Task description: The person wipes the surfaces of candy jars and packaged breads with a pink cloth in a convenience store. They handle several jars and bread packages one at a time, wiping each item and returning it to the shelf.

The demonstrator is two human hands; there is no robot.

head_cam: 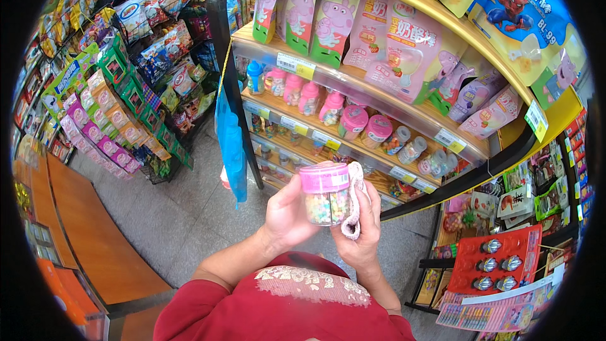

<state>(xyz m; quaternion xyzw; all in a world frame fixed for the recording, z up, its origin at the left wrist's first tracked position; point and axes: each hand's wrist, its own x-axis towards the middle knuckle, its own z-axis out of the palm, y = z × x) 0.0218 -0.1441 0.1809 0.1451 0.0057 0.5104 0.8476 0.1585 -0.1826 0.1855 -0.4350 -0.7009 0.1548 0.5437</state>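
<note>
Before my chest, my left hand [288, 218] holds a clear plastic jar of small pastel candies [325, 196] with a pink lid, its palm and thumb against the jar's left side. A folded, pale patterned cloth [352, 203] stands against the jar's right side, gripped in my right hand [363, 218]. My right fingers curl round the cloth, and whether they also touch the jar I cannot tell. Similar pink-lidded jars [353, 122] stand on the shelf beyond, beside pink bottle-shaped candy containers [308, 98].
Pouches with cartoon pigs [334, 28] fill the shelf above, whose curved black frame [492, 173] runs along the right. A rack of hanging snack packs [109, 118] stands left, near a wooden counter [104, 241]. Blue plastic packaging [232, 151] hangs at the shelf's left post. A red blister card [494, 260] hangs lower right.
</note>
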